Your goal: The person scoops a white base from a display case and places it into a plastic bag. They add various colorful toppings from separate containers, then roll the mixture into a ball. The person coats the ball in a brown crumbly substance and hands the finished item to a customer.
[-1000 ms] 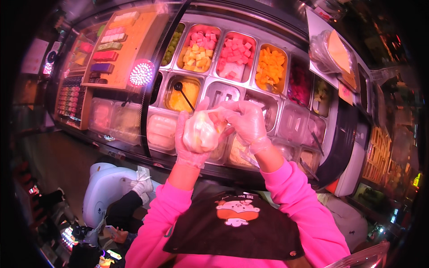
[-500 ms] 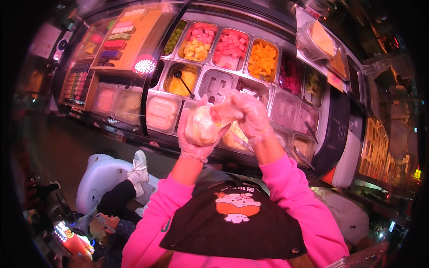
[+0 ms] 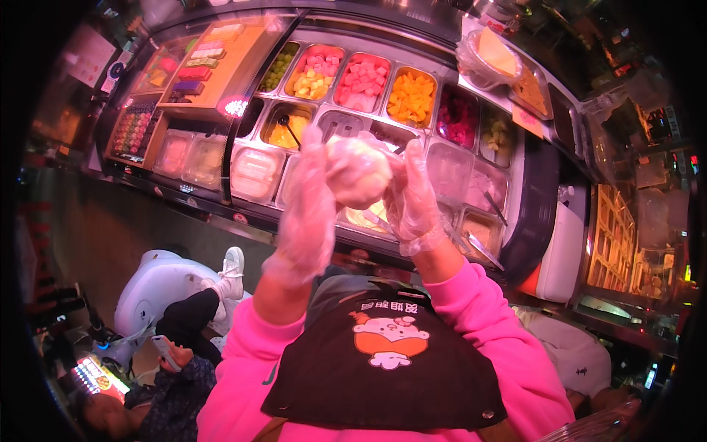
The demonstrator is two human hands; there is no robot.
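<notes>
A round, pale, glossy mochi ball is held up between my two hands over the counter's trays. My left hand, in a clear plastic glove, presses along its left side with the fingers pointing up; motion blurs it a little. On the opposite side, my right hand, gloved the same way, cups the ball with curled fingers. Below the ball, a tray of pale cream-coloured filling shows in part, with a utensil handle lying across it.
Metal trays hold pink cubes, orange fruit pieces and yellow filling with a black spoon. Lidded tubs stand at the front. A wooden display box is far left. At left, a seated person holds a phone.
Before, my right hand was pinching and stretching the mochi's skin while my left palm held it from below. Now the ball looks rounder and both hands flank it. The view has shifted slightly.
</notes>
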